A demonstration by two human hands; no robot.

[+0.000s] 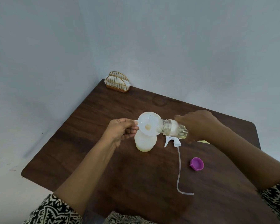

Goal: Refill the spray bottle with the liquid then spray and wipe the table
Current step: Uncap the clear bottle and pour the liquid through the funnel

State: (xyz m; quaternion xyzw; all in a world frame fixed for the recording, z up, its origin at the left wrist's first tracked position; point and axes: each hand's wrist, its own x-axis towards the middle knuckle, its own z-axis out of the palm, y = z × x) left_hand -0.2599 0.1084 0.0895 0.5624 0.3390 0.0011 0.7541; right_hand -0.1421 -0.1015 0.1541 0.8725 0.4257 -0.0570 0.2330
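Observation:
A white funnel (148, 124) stands in the neck of the translucent spray bottle (145, 142), upright on the dark wooden table (81, 143). My left hand (121, 131) pinches the funnel's tab at its left rim. My right hand (196, 125) holds a clear refill bottle (170, 128) tipped on its side, its mouth over the funnel's right rim. Pale yellow liquid lies in the funnel's throat and in the bottom of the spray bottle. The white trigger head (172, 141) with its long dip tube (179, 172) lies on the table to the right of the bottle.
A purple cap (197, 164) lies open side up at the right of the table. A gold wire napkin holder (117, 83) with white napkins stands at the far corner. A yellowish item (204, 141) peeks from under my right wrist. Grey walls surround the table.

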